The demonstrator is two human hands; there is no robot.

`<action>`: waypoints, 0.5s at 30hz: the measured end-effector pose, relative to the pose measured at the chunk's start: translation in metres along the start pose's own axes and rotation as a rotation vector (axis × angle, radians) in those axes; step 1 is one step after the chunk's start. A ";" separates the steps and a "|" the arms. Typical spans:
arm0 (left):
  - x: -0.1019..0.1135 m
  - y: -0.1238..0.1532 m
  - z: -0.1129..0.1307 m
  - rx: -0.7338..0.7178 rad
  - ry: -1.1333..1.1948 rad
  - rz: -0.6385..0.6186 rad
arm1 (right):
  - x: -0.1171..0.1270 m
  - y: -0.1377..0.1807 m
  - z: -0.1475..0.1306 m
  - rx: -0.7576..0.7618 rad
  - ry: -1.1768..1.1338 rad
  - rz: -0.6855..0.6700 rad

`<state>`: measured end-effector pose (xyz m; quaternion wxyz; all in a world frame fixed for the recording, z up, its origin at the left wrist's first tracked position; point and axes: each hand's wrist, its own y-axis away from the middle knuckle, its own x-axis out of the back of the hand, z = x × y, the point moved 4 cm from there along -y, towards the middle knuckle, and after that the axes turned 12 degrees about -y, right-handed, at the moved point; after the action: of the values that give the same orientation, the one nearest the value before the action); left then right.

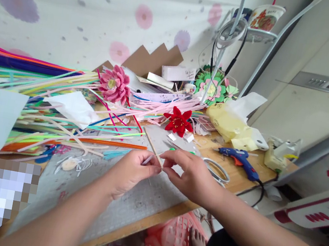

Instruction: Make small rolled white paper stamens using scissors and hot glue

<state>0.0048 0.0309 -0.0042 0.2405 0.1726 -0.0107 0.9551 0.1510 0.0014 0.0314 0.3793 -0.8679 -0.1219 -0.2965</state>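
Over the grey cutting mat [90, 199], my left hand [133, 170] and my right hand [192, 174] meet at the fingertips. Between them is a thin tan stick [149, 140], slanting up and to the left; whether it is wood or a fuzzy stem I cannot tell. My left thumb and fingers are pinched together, with a pale strip [147, 160] showing beside them. The right thumb and index finger close on the stick's near end. Just beyond the hands lies a red fuzzy flower [179, 121].
Pipe cleaners [56, 121] in many colours cover the left and back. A pink flower [114, 83] and a green-and-pink flower [212, 85] stand behind. At right are a blue glue gun [240, 160], grey-handled scissors [218, 170] and a power strip [276, 155]. A red plastic stool [175, 243] stands below.
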 end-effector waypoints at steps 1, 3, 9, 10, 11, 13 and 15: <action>0.001 0.000 0.000 0.011 0.005 0.010 | 0.003 0.001 0.002 -0.014 -0.005 0.008; 0.003 0.001 -0.001 0.040 0.021 0.035 | 0.015 0.005 0.011 -0.070 0.005 0.045; 0.008 0.000 -0.004 0.096 0.057 0.081 | 0.076 0.040 0.063 -0.460 0.274 -0.037; 0.009 0.000 -0.004 0.098 0.067 0.084 | 0.089 0.049 0.072 -0.528 0.316 -0.036; 0.009 0.000 -0.004 0.098 0.079 0.086 | 0.104 0.059 0.080 -0.603 0.354 -0.003; 0.009 0.000 -0.002 0.091 0.099 0.083 | 0.131 0.079 0.090 -0.741 0.430 0.110; 0.008 0.001 0.000 0.089 0.116 0.082 | 0.151 0.096 0.094 -0.823 0.461 0.205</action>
<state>-0.0025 0.0343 -0.0017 0.1933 0.1270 0.0385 0.9721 0.3522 0.0023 0.0162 0.0487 -0.8652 0.1789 -0.4659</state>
